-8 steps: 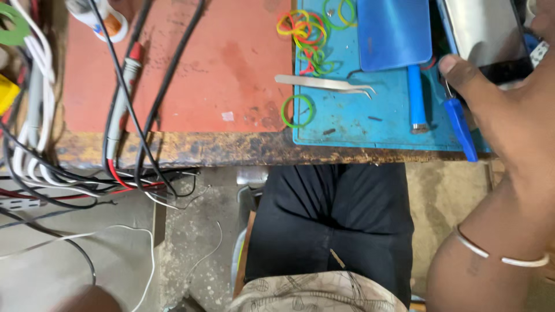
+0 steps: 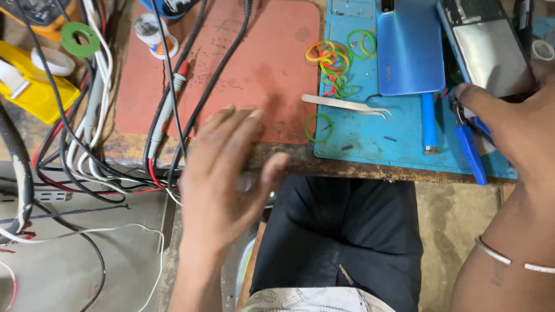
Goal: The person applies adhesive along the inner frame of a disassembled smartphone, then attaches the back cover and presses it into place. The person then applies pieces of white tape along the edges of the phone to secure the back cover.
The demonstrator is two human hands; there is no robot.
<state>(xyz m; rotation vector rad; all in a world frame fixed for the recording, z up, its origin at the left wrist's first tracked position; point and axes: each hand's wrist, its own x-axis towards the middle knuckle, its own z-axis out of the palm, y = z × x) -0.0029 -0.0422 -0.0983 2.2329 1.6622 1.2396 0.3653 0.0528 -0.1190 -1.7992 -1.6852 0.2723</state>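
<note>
The left hand hovers blurred over the tabletop edge beside the cables, its fingers spread wide and holding nothing. The right hand reaches in from the right border, where it is partly cut off, with its fingers laid on an opened phone above a blue tool; whether they grip anything cannot be told. Tweezers, rubber bands and a blue back cover lie on the blue mat, whose top runs out of view.
</note>
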